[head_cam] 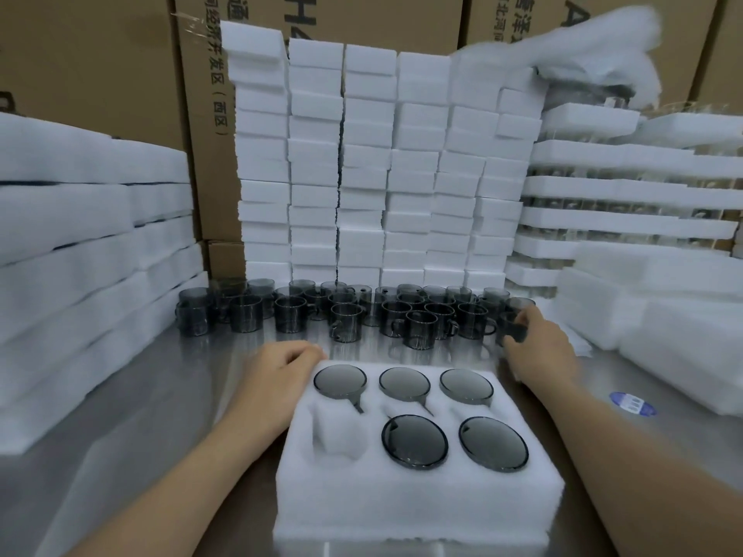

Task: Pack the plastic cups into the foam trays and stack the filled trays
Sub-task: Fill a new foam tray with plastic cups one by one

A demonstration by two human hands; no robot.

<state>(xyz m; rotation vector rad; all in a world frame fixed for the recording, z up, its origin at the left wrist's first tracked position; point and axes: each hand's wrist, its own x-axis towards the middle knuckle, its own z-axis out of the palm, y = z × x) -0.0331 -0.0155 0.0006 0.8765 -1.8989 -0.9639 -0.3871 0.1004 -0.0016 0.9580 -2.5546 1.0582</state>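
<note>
Cardboard boxes (100, 54) with printed black characters stood along the back. Clear tape (189, 22) shone on one box. A blue-and-white label (632, 404) lay on the steel table (161, 396), near its right side.

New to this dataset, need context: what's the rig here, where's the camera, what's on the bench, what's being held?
No machine here: a person works bare-handed. The single picture comes from a wide-angle camera worn on their head, looking forward and down. On the steel table sits a foam tray with six pockets. Five hold grey cups; the near-left pocket is empty. Beyond the tray stands a cluster of loose cups. The right hand grips the cup at the cluster's right end. The left hand rests at the tray's far left corner, fingers curled; whether it grips the foam is unclear. Behind stand foam stacks and cardboard boxes.
</note>
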